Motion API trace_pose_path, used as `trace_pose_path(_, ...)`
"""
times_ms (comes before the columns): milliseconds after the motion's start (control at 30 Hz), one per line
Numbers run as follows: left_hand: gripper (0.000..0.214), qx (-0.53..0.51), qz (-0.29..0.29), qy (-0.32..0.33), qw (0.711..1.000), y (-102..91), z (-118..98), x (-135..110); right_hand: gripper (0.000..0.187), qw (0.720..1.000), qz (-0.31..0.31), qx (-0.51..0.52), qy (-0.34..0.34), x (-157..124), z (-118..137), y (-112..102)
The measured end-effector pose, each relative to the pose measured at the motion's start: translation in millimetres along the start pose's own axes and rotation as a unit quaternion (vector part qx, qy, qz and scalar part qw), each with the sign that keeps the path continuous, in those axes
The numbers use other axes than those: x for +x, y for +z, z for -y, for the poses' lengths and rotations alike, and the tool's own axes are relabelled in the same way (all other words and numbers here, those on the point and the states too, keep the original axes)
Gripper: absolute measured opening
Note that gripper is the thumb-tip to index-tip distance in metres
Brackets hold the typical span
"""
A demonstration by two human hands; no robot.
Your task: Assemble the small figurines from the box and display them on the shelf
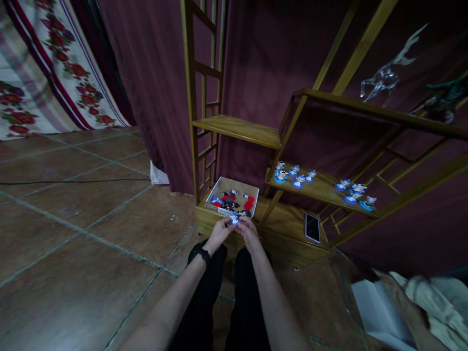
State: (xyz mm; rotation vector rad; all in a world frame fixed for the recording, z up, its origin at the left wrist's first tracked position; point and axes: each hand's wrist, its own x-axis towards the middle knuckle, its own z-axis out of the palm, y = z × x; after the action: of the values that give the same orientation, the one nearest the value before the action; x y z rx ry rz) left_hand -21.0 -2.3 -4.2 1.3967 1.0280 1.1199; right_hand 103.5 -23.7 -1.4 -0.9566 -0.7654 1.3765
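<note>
Between my two hands, just in front of the box, is a small purple-and-white figurine [234, 219] on a round purple base. My left hand [221, 231], with a dark band at the wrist, is closed on its left side. From the right, the fingers of my right hand [249, 231] grip the base too. Behind them an open cardboard box [257, 191] holds several small figures and red pieces. More figurines, such as a purple one [298, 182] and a blue one [281, 176], stand in groups on the wooden shelf [321, 190] to the right.
A phone [312, 228] lies on the lower board at right. Above, a short shelf [237, 129] and a higher one with a clear deer figure [382, 80] jut out. A white carton [380, 312] sits on the floor at lower right. A cable [73, 182] crosses the tiles at left.
</note>
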Motion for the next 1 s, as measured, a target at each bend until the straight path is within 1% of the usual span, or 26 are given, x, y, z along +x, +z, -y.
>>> trace_pose_path(167, 0.019, 0.015, -0.009, 0.015, 1.000, -0.7, 4.2, 1.9, 0.027, 1.000, -0.015, 0.001, 0.007, 3.2, -4.5, -1.7)
trace_pose_path(267, 0.022, 0.011, -0.011, 0.013, 1.000, -0.4, 3.5, 2.2, 0.028, 1.000, -0.021, 0.006, 0.010, 6.2, -7.8, -3.6)
trace_pose_path(433, 0.030, 0.023, -0.022, 0.003, 0.999, 0.4, 1.0, 1.5, 0.029, 1.000, -0.008, 0.012, 0.024, 10.6, -12.1, -7.3)
trace_pose_path(533, 0.036, 0.021, -0.034, -0.004, 0.999, 1.0, -0.8, 0.5, 0.029, 1.000, -0.006, 0.000, 0.023, 11.8, -14.5, -8.1)
trace_pose_path(667, 0.036, 0.018, -0.044, -0.007, 0.999, 1.6, -1.3, -0.2, 0.030, 1.000, -0.008, -0.025, 0.016, 12.8, -17.3, -7.9)
trace_pose_path(767, 0.037, 0.005, -0.050, -0.007, 0.999, 1.7, 1.4, 0.6, 0.029, 0.999, -0.009, -0.045, 0.018, 13.6, -18.0, -7.7)
trace_pose_path(1000, 0.050, -0.025, -0.054, -0.020, 0.998, 2.9, 7.3, 1.8, 0.030, 0.998, -0.010, -0.060, 0.019, 14.4, -17.8, -6.5)
